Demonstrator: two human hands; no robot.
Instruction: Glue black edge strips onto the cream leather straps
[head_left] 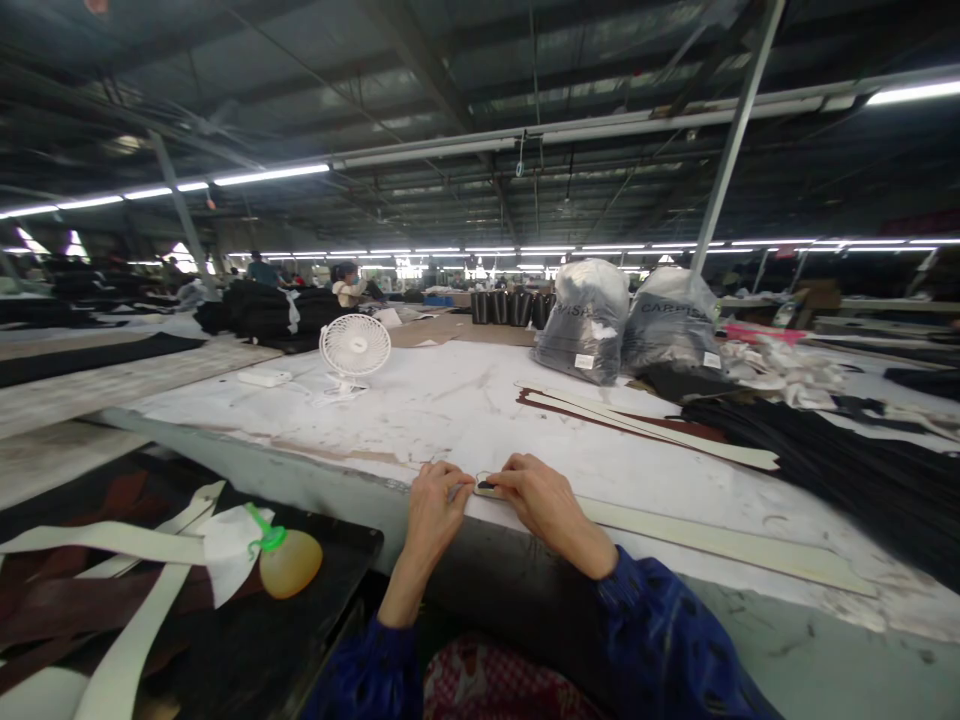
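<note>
A long cream strip (pixel 712 540) lies along the front edge of the white-covered table, its left end under my fingers. My right hand (pixel 544 500) is closed over that end, thumb and fingertips on a small black piece (pixel 487 485) with a thin pale outline beside it. Just left of it, my left hand (pixel 439 505) is closed in a pinch, its fingertips meeting the tip of the strip. What lies between the left fingertips is too small to make out. Both wrists come from dark blue sleeves.
A white fan (pixel 355 348) stands on the table (pixel 435 400). Cream and brown strips (pixel 652 425) lie ahead. Filled plastic bags (pixel 585 325) and black material (pixel 832 470) are at the right. A squeeze bottle (pixel 291 563) rests among strips at the lower left. A person (pixel 349 287) is farther back.
</note>
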